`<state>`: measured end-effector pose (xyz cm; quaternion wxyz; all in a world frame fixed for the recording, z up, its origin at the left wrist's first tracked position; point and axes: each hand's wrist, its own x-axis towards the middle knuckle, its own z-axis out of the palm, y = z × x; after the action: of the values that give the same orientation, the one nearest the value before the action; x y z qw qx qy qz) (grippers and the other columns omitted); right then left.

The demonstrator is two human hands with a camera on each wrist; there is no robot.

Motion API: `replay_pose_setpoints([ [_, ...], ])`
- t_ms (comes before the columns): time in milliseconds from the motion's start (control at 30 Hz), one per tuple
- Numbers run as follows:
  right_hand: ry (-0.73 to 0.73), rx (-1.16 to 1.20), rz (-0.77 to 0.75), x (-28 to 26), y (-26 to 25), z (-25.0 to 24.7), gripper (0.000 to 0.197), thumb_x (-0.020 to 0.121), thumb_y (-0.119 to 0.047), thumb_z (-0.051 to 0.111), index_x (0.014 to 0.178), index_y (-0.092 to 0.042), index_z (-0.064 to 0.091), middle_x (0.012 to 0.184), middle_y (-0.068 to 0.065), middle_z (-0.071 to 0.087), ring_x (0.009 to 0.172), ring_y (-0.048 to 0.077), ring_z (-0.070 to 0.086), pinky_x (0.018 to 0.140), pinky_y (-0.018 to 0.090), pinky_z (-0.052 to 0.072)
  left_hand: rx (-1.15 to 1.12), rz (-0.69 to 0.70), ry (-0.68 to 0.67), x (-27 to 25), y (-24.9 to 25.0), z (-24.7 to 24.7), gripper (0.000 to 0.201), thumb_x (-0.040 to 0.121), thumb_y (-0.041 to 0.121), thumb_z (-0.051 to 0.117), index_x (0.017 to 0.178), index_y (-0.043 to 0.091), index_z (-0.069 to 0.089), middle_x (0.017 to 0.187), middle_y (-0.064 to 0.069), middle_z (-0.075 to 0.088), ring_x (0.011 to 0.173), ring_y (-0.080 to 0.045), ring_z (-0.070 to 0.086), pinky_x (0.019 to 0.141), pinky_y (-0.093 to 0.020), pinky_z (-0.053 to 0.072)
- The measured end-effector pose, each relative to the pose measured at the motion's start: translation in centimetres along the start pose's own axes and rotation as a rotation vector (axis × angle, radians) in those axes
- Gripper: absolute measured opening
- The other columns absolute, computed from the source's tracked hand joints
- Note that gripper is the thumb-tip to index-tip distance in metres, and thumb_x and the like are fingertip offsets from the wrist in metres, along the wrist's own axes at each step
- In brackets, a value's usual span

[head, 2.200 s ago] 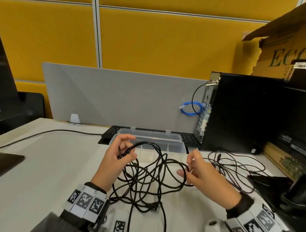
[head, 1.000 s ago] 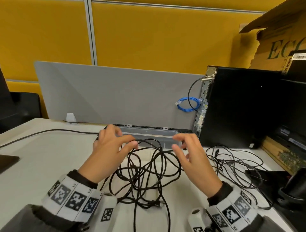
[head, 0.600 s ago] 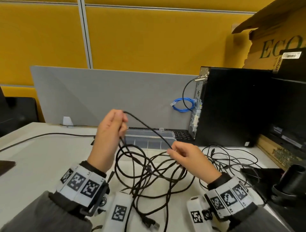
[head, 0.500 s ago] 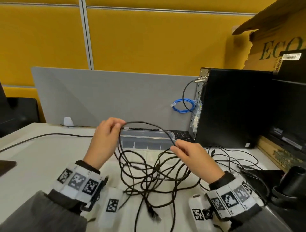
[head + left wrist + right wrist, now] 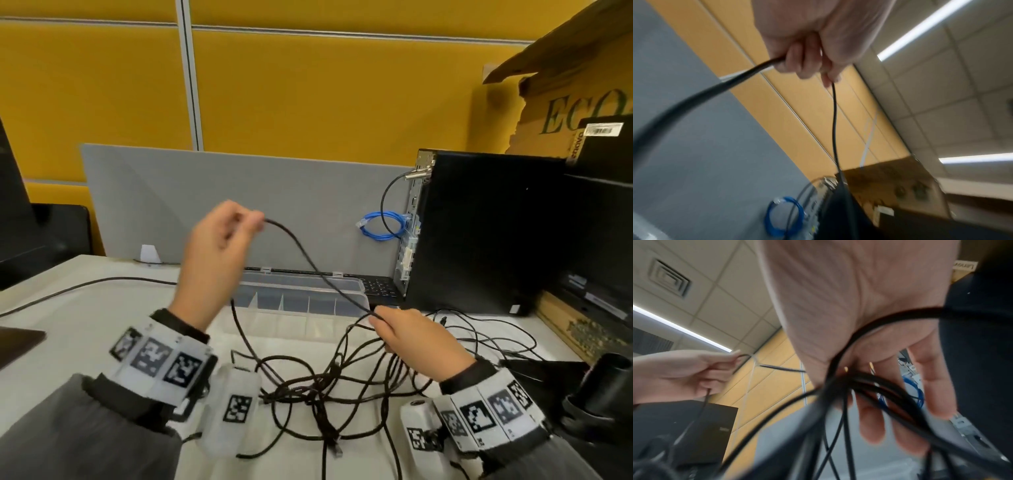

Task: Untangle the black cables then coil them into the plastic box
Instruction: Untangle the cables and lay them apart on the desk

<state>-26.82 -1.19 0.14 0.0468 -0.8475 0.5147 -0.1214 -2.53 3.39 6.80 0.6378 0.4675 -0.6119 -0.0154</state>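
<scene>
A tangle of black cables (image 5: 308, 387) lies on the white desk in front of a clear plastic box (image 5: 294, 303) with dividers. My left hand (image 5: 255, 222) is raised well above the desk and pinches one black cable (image 5: 301, 253) at its fingertips; the left wrist view shows the left hand (image 5: 807, 65) curled round that cable (image 5: 834, 121). The strand slopes down to my right hand (image 5: 380, 317), which holds it low beside the box's right end. In the right wrist view several cable loops (image 5: 859, 382) cross the right hand (image 5: 879, 353), whose fingers (image 5: 871, 426) are extended.
A black computer tower (image 5: 479, 233) stands right of the box, with a blue cable coil (image 5: 380, 228) at its back. Thin cables (image 5: 479, 329) sprawl at the right. A keyboard (image 5: 380, 286) lies behind the box, below a grey divider (image 5: 239, 192). Another cable (image 5: 85, 284) crosses the left desk.
My left hand has lifted its pinched cable higher, pulling the strand straighter between the hands. My right hand has stayed low near the box's right end.
</scene>
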Motion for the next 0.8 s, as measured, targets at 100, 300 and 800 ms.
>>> replay_pose_setpoints([
  [100,0.021,-0.094,0.007,0.0,-0.3,0.0,0.031,0.101,-0.04,0.024,0.1,-0.024,0.05,0.084,-0.004,0.057,0.08,0.016,0.056,0.066,0.029,0.042,0.394,-0.083,0.044,1.0,-2.0,-1.9,0.022,0.096,0.028,0.044,0.092,0.013,0.059,0.079,-0.004,0.055,0.07,-0.009,0.052,0.063,-0.026,0.037],
  [300,0.138,-0.298,-0.021,0.0,-1.8,0.7,0.037,0.101,-0.042,0.019,0.12,-0.024,0.045,0.1,0.001,0.063,0.09,0.022,0.062,0.065,0.031,0.041,0.731,0.194,-0.727,-2.1,-0.1,2.2,0.06,0.088,0.061,0.029,0.141,0.032,0.032,0.14,0.011,0.044,0.132,-0.008,0.037,0.114,-0.046,0.014],
  [800,0.004,-0.053,0.068,0.4,0.7,0.8,0.034,0.098,-0.044,0.032,0.075,-0.026,0.048,0.067,-0.008,0.049,0.073,0.017,0.056,0.065,0.029,0.044,0.236,-0.091,-0.055,1.5,-2.1,-4.0,0.029,0.097,0.024,0.043,0.076,0.019,0.062,0.047,0.008,0.036,0.044,-0.01,0.03,0.048,-0.029,0.024],
])
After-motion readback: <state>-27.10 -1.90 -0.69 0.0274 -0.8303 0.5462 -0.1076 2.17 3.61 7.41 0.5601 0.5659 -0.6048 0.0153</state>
